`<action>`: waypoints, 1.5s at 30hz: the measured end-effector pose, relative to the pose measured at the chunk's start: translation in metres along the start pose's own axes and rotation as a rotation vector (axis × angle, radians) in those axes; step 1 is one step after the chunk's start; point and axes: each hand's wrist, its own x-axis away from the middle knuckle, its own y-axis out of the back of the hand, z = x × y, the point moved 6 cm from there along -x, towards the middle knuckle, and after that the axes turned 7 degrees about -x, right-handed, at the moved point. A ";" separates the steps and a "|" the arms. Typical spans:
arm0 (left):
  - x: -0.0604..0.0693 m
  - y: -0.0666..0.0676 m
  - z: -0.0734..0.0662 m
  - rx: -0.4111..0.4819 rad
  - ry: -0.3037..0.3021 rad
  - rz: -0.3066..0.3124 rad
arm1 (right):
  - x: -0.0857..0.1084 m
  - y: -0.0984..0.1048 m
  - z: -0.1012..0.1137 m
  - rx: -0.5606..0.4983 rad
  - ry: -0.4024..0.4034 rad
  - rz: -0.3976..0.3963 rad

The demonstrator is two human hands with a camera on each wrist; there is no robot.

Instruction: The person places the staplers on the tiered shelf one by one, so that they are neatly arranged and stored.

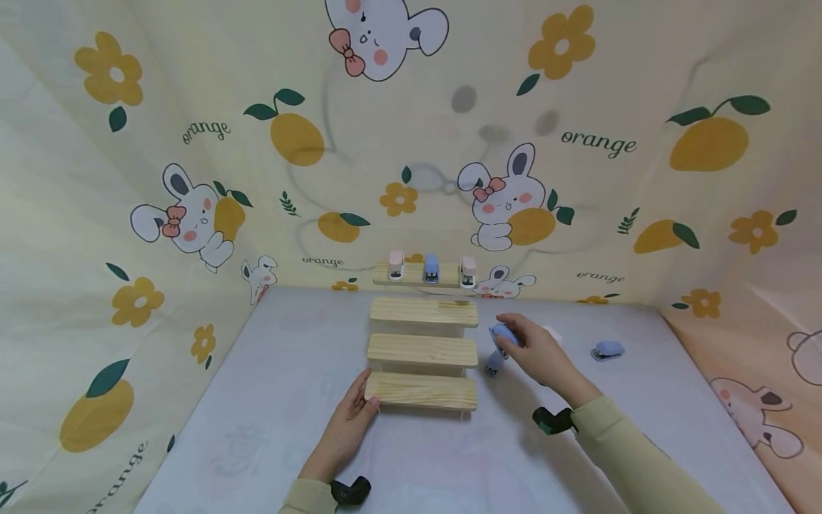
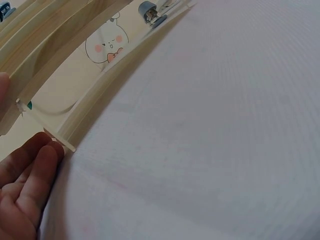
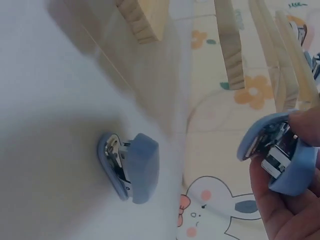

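Observation:
A tiered wooden rack (image 1: 420,391) stands on the table, and my left hand (image 1: 347,428) grips the left end of its lowest board. In the left wrist view, the fingertips of that hand (image 2: 30,185) touch a thin leg under the board. My right hand (image 1: 539,357) pinches a blue stapler (image 1: 504,334) above the table, right of the rack. The right wrist view shows this stapler (image 3: 275,152) tilted between thumb and fingers of the hand (image 3: 295,215). Below it, a second blue stapler (image 1: 493,363) rests on the table (image 3: 142,167).
Another blue stapler (image 1: 607,350) lies farther right on the table. On the rack's top board (image 1: 414,275) stand a pink stapler (image 1: 396,264), a blue one (image 1: 431,268) and another pink one (image 1: 468,271). Printed cloth (image 1: 411,114) hangs behind and at both sides.

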 end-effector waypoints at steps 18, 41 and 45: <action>0.000 0.000 0.001 0.002 -0.007 0.004 | -0.007 -0.021 0.028 0.028 0.057 0.046; -0.001 0.001 0.000 0.015 -0.036 0.002 | -0.035 -0.066 0.108 0.319 0.475 0.043; -0.001 0.001 0.000 0.006 -0.018 0.000 | -0.039 -0.073 0.112 0.374 0.531 0.045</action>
